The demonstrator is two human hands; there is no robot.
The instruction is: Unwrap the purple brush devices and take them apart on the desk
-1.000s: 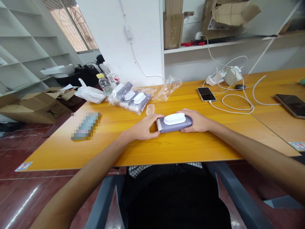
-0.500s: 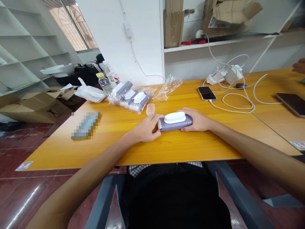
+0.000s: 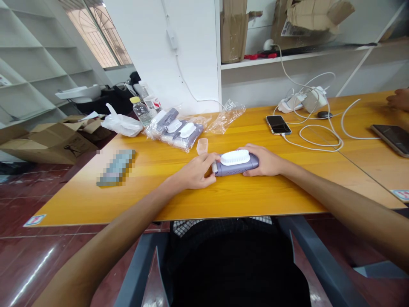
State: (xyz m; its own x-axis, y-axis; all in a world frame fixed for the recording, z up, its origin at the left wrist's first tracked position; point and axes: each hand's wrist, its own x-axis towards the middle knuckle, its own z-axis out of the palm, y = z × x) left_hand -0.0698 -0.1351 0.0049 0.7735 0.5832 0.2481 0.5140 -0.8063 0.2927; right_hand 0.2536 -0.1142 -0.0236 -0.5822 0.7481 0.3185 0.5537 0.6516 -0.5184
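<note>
Low over the front of the table is a purple-grey handheld device [image 3: 236, 169] with a silvery left end and a dotted side. A white oval brush [image 3: 235, 157] rests along its top, bristles showing at the edge. My right hand [image 3: 263, 160] wraps round the device's right end. Thumb and fingers of my left hand [image 3: 201, 171] pinch its silvery left end. Just behind my left hand stands a small clear plastic cup or cap [image 3: 202, 146]. Farther back, clear bags [image 3: 180, 132] hold similar purple-grey devices and white brushes.
A white plastic bag [image 3: 121, 123] and a yellow-capped bottle [image 3: 140, 110] stand at the back left. A blurred-out flat item [image 3: 116, 168] lies left. To the right are a plugged-in phone [image 3: 278, 125], looped white cables [image 3: 319, 149], another phone [image 3: 391, 138] and another person's hand [image 3: 398, 100].
</note>
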